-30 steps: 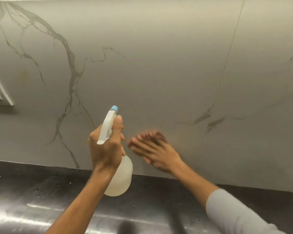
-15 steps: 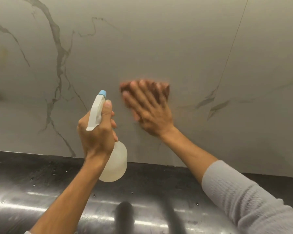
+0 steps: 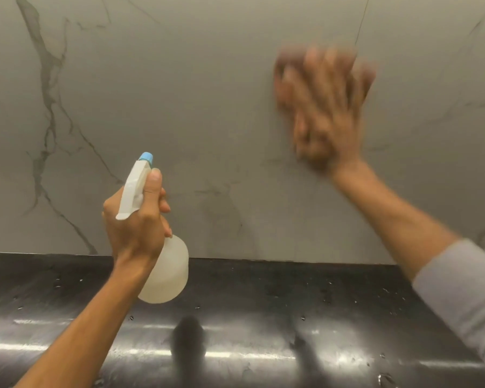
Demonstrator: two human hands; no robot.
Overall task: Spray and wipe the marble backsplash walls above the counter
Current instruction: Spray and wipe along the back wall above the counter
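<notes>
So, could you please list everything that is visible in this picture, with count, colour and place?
marble backsplash: one, grey-beige with dark veins, fills the upper part.
panel seam: one, thin dark line, upper right of the wall.
counter: one, dark and glossy, with small droplets, below the wall.
spray bottle: one, translucent white with blue nozzle, lower left, held up.
cloth: apparently one, brownish, blurred, under the right hand.
left hand: closed around the bottle neck.
right hand: flat on the wall, blurred.
sleeve: one, grey, right forearm.

Your glossy black stone table (image 3: 263, 303) runs along the wall's foot, with scattered small water droplets (image 3: 328, 299) on it.
</notes>
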